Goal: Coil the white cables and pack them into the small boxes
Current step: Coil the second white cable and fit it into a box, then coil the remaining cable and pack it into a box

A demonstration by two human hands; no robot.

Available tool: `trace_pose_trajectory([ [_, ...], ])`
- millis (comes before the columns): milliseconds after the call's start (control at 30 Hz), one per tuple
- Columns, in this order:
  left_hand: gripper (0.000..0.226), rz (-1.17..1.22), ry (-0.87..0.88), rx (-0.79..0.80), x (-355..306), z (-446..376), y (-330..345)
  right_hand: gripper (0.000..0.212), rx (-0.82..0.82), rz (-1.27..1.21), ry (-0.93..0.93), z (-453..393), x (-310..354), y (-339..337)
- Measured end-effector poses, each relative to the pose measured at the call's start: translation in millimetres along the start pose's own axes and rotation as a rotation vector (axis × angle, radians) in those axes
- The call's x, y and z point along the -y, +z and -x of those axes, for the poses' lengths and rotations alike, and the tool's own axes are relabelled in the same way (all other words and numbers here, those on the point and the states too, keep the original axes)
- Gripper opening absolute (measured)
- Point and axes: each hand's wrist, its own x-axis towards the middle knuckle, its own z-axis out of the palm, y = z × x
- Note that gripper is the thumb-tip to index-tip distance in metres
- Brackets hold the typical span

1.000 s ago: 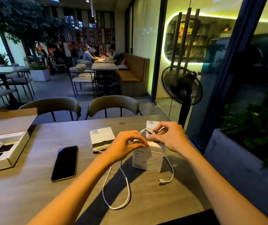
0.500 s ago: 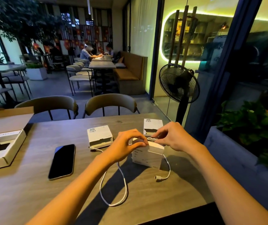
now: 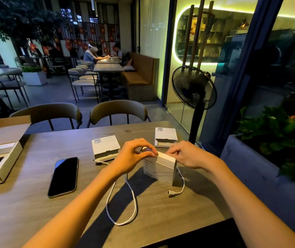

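A small white box [image 3: 159, 169] stands on edge at the middle of the wooden table [image 3: 27, 212]. My left hand [image 3: 134, 154] pinches its top left corner. My right hand [image 3: 186, 154] grips its top right edge with curled fingers. A white cable [image 3: 134, 197] runs from a plug near the left box, under my left arm, into a loose loop on the table. Another cable end [image 3: 177, 191] with its plug trails out from the right side of the box. Two more small white boxes lie flat behind: one [image 3: 105, 146] at left, one [image 3: 165, 136] at right.
A black phone [image 3: 63, 177] lies face up left of the cable loop. A large open cardboard box [image 3: 2, 154] holding another coiled cable sits at the table's left edge. Two chairs stand behind the table, a black pedestal fan [image 3: 194, 92] to the right, a planter [image 3: 277, 133] beyond.
The coil of cable that showed above the box has gone down out of sight. Both hands have lowered onto the box's top edge. The trailing loop on the table has shortened slightly.
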Motion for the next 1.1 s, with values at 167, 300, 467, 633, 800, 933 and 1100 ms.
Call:
trace_pose_trajectory([
  [167,0.014,-0.01,-0.004,-0.127,-0.6,-4.6,1.1,0.046,-0.085,-0.206,0.063,4.0,1.6,12.5],
  [300,0.02,-0.041,0.018,-0.174,0.9,-4.2,5.1,0.061,-0.143,-0.307,0.027,7.7,-7.8,30.6],
  [467,0.052,-0.083,0.03,-0.261,8.8,-4.4,5.8,0.053,-0.41,-0.286,0.008,3.2,-9.8,44.0],
  [633,0.08,0.033,-0.117,-0.23,18.2,-4.6,3.0,0.054,-0.57,-0.6,-0.063,-15.9,-4.8,37.5],
  [800,0.039,-0.049,-0.043,-0.393,25.5,-9.8,-5.8,0.064,-0.506,-0.617,-0.064,-26.2,-7.2,42.5],
  [933,0.04,-0.167,-0.112,-0.502,48.3,-23.6,-8.6,0.056,-0.376,-0.424,0.041,-26.8,-11.4,69.1],
  [1100,0.041,-0.246,-0.241,-0.406,89.8,-38.0,-6.1,0.054,0.083,-0.274,-0.017,-5.2,14.9,113.4],
])
